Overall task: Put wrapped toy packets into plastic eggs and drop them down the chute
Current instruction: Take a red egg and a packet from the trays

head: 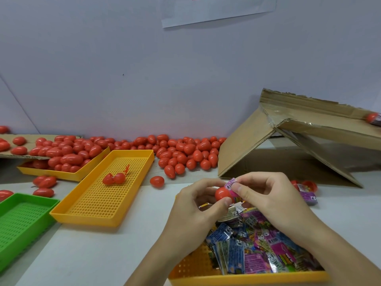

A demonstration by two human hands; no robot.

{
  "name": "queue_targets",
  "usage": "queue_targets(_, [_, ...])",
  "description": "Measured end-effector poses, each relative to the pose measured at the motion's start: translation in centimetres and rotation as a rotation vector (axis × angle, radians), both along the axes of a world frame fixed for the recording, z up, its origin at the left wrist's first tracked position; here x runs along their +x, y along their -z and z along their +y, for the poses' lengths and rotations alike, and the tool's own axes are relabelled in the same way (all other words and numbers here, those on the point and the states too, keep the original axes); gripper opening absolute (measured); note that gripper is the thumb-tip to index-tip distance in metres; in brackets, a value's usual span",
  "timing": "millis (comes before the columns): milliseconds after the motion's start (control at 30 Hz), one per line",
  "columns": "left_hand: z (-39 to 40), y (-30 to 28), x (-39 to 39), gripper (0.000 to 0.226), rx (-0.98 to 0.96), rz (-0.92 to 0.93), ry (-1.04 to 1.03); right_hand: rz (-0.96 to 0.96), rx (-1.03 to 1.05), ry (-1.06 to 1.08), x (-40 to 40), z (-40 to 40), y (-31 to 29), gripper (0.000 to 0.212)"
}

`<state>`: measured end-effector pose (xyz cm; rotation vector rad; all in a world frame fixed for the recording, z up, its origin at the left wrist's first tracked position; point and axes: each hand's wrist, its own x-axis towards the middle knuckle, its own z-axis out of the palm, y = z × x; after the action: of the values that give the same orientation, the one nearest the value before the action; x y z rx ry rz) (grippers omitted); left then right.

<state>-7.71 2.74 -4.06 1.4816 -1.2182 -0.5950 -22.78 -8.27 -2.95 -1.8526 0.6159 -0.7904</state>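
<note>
My left hand (pixel 198 203) grips a red plastic egg (pixel 221 194) between thumb and fingers. Right beside it, my right hand (pixel 266 195) pinches a pink wrapped toy packet (pixel 232 187) whose end sits against the egg's opening. Both hands hover above a yellow tray (pixel 237 278) heaped with several blue and pink packets (pixel 257 244). A cardboard chute (pixel 321 124) slopes down to the right at the back right, with one red egg (pixel 372 118) lying on it near the frame edge.
Several loose red eggs (pixel 185 153) lie piled along the wall. A yellow perforated tray (pixel 107 188) holds an opened egg (pixel 113 178). Another yellow tray (pixel 61 173) at the left holds eggs, and a green tray (pixel 22 219) stands front left. An open egg with a packet (pixel 307 191) lies right of my hands.
</note>
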Motion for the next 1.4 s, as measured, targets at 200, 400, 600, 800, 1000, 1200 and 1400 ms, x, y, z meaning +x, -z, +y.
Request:
queue_targets(200, [-0.1, -0.2, 0.1, 0.024, -0.023, 0.181, 0.052, -0.014, -0.069, -0.003, 0.2, 0.6, -0.1, 0.025])
queue_targets(400, [-0.2, 0.0, 0.6, 0.026, -0.017, 0.279, 0.003, -0.002, -0.144, -0.054, 0.5, 1.0, 0.4, 0.026])
queue_targets(600, [-0.2, 0.1, 0.6, 0.027, -0.023, 0.311, -0.025, 0.091, -0.464, 0.036, 1.2, 1.7, 1.0, 0.046])
queue_targets(800, [-0.3, 0.0, 0.4, 0.031, -0.035, 0.29, -0.021, 0.115, -0.587, 0.111, 1.3, 1.9, 1.2, 0.046])
queue_targets(1000, [-0.2, -0.2, 0.2, 0.029, -0.033, 0.253, -0.012, 0.163, -0.639, 0.169, 1.4, 2.1, 1.3, 0.048])
queue_targets(1200, [-0.2, -0.2, 0.3, 0.02, -0.021, 0.222, 0.012, 0.151, -0.654, 0.151, 1.4, 2.2, 1.3, 0.043])
queue_targets(1400, [-0.2, 0.0, 0.3, 0.02, -0.012, 0.191, 0.01, 0.1, -0.623, 0.135, 1.5, 2.0, 1.2, 0.044])
